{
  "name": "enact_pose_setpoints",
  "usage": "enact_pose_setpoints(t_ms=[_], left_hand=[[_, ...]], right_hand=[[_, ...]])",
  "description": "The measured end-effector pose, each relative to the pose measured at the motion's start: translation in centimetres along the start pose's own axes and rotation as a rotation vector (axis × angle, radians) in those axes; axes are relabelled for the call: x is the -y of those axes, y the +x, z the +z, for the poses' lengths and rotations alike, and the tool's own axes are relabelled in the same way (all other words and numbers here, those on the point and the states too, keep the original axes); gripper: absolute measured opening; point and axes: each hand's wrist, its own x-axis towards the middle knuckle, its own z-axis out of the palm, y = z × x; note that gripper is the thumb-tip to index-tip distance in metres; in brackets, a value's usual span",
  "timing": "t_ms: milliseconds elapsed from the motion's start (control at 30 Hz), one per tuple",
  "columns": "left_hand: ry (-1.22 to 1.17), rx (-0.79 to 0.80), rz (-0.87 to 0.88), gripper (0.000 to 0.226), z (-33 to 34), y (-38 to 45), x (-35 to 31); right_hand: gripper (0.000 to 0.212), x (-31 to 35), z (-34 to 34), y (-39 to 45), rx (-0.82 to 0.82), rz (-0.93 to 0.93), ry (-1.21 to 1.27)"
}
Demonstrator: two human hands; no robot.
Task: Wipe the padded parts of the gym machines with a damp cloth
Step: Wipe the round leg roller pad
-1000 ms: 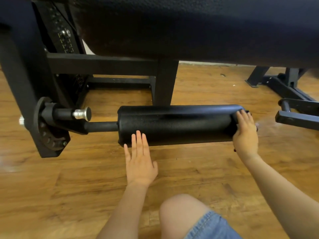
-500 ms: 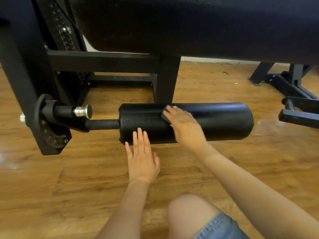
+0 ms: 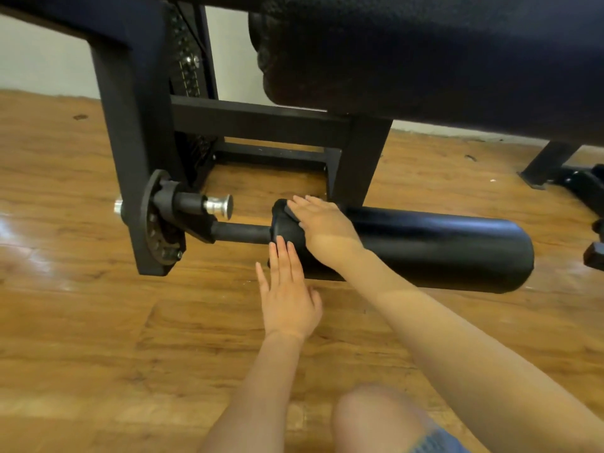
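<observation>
The right hand [image 3: 323, 228] lies flat over the left end of the roller pad [image 3: 421, 248], fingers straight, pressing a dark cloth [image 3: 283, 213] against the vinyl. Only a small edge of that cloth peeks out under the fingertips, right where the pad meets its steel bar [image 3: 240, 233]. So that grip is released, palm pressure doing the work, nothing pinched.

The left hand [image 3: 287, 294] sits just below, fingers straight and together, tips touching the lower front of the pad near the same end. Released as well, and it looks like a steadying hand.

The pad hangs low, just above the wooden floor [image 3: 98, 322], sticking out rightward from the black frame [image 3: 130, 142], with a silver-tipped pin [image 3: 219, 206] above the bar. A bigger padded seat [image 3: 425, 60] fills the top of the view. A bare knee [image 3: 376, 416] shows at the bottom edge.

How will it handle? The roller looks firm foam under smooth vinyl, likely slick once damp, and it may spin on its bar under a sideways push. Bracing it low down, as the left hand does, seems the sensible hold. The cloth is soft and limp, so a flat palm should keep it spread better than a pinch. The far right end and the underside look hardest to reach from here.
</observation>
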Motion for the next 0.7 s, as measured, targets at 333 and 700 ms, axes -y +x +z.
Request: enact_pose_setpoints(t_ms=[333, 700], left_hand=[[0.019, -0.022, 0.097, 0.086, 1.3, -1.9, 2.7], [0.016, -0.022, 0.045, 0.083, 1.0, -1.4, 1.4]], right_hand=[[0.066, -3.3, 0.8, -4.6, -0.057, 0.063, 0.012], [0.071, 0.6, 1.4, -3.4, -0.026, -0.159, 0.0]])
